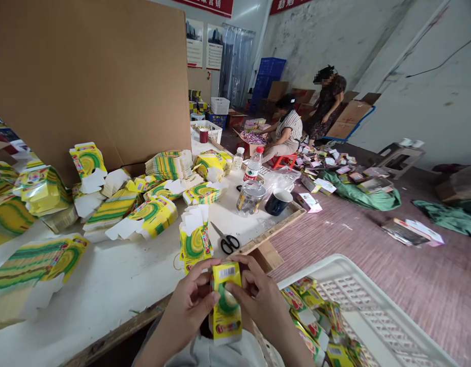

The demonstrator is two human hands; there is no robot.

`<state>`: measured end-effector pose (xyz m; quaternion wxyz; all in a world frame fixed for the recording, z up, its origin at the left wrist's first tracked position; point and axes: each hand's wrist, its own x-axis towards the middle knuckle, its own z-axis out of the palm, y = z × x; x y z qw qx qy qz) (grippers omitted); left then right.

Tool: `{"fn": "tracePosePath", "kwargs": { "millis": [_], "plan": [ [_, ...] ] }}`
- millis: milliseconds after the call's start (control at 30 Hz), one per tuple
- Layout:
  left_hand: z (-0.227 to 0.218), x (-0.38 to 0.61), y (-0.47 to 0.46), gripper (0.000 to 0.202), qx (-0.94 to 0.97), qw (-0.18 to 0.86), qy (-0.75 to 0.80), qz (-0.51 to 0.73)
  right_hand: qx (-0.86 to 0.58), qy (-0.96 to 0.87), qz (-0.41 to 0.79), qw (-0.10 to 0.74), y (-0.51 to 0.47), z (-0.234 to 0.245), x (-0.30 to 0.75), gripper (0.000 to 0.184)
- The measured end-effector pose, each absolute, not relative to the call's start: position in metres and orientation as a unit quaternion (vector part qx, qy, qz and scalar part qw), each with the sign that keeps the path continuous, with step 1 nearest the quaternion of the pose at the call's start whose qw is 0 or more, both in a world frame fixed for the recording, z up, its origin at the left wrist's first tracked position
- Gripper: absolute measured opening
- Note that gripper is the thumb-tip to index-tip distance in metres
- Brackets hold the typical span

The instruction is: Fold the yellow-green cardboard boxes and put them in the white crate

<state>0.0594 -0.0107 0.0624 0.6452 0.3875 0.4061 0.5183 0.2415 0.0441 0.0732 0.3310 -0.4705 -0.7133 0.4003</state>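
Note:
Between my two hands I hold a small yellow and green carton (227,329) upright, its barcode end at the top. My left hand (195,295) grips its left edge, thumb across the front. On the right side, my right hand (258,290) is closed on the same carton, its thumb pressed on the green printed area. Just beyond the hands lie several flat yellow cartons (196,242) on the white table (143,275). Black-handled scissors (229,243) rest to the right of them.
A white plastic crate (388,311) with several filled-out yellow cartons (315,316) stands at right. Stacks of flat cartons (40,275) cover the table's left. A clear jar (250,199), a dark mug (278,202) and bottles stand near its far edge. Two people work beyond, among scattered boxes.

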Motion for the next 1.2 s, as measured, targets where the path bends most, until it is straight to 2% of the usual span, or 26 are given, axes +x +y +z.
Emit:
{"fn": "tracePosePath", "kwargs": {
  "millis": [167,233,300,433,500,600,700,833,967,1067,1133,1200],
  "plan": [
    [0.063,0.066,-0.011,0.044,0.391,0.643,0.407,0.518,-0.44,-0.673,0.438,0.401,0.043,0.075,0.243,0.027],
    [0.06,0.067,-0.01,0.041,0.436,0.608,0.427,0.507,-0.45,-0.657,0.44,0.414,0.043,0.074,0.248,0.026],
    [0.054,0.064,-0.007,0.041,0.509,0.511,0.479,0.499,-0.498,-0.664,0.372,0.416,0.043,0.074,0.262,0.025],
    [0.029,0.046,0.005,0.063,0.609,0.258,0.586,0.468,-0.619,-0.664,0.136,0.396,0.047,0.08,0.306,0.026],
    [0.015,0.037,0.011,0.059,0.612,0.208,0.615,0.452,-0.64,-0.653,0.121,0.386,0.048,0.08,0.316,0.033],
    [0.002,0.029,0.015,0.043,0.612,0.184,0.619,0.456,-0.629,-0.632,0.226,0.392,0.046,0.074,0.301,0.04],
    [0.006,0.027,0.013,0.039,0.615,0.175,0.599,0.482,-0.567,-0.604,0.379,0.412,0.045,0.066,0.262,0.049],
    [0.02,0.029,0.006,0.048,0.626,0.145,0.555,0.529,-0.487,-0.529,0.537,0.442,0.048,0.054,0.21,0.055],
    [0.028,0.039,0.0,0.061,0.703,0.136,0.468,0.518,-0.429,-0.467,0.617,0.467,0.053,0.048,0.186,0.049],
    [0.033,0.048,-0.004,0.055,0.68,0.19,0.459,0.539,-0.42,-0.456,0.626,0.474,0.055,0.05,0.185,0.044],
    [0.038,0.052,-0.006,0.047,0.58,0.264,0.471,0.61,-0.421,-0.448,0.629,0.476,0.054,0.052,0.189,0.04],
    [0.042,0.053,-0.007,0.052,0.456,0.36,0.451,0.678,-0.42,-0.446,0.633,0.474,0.051,0.053,0.192,0.039]
  ]
}}
